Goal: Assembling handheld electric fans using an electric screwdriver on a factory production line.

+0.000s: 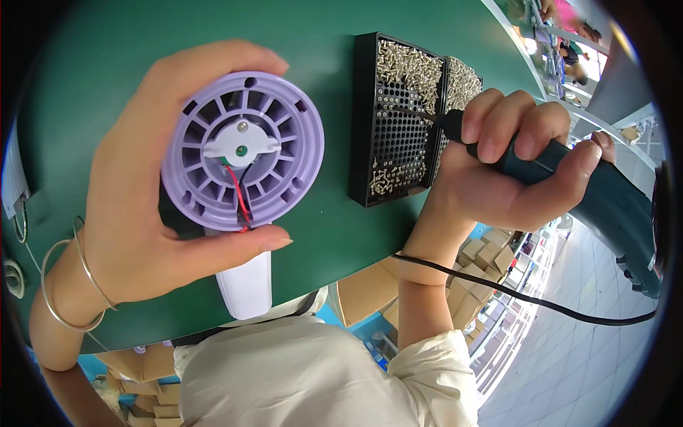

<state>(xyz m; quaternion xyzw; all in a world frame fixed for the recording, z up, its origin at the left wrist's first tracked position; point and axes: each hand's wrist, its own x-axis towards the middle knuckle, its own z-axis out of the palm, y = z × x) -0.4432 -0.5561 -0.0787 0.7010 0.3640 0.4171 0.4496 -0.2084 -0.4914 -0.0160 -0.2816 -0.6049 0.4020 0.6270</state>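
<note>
My left hand (pixel 135 164) is wrapped round the rim of a round purple fan housing (pixel 302 153), thumb below and fingers above. At its centre sits a white motor mount (pixel 245 146) with a silver screw (pixel 242 127) in its upper hole; the lower hole shows no screw head. Red and black wires (pixel 237 192) run down from it. A white handle (pixel 245 288) extends below the housing. In my right hand (pixel 512 164) is a dark corded electric screwdriver (pixel 612 206), fingers closed round its body. Its bit reaches over a black screw tray (pixel 363 135), among the holes.
Loose silver screws (pixel 409 67) fill the tray's upper part, with more at its lower end. The green table (pixel 320 25) lies beneath. A black cable (pixel 526 295) crosses below my right forearm. Cardboard boxes (pixel 366 292) stand below the table edge. People (pixel 569 57) are far right.
</note>
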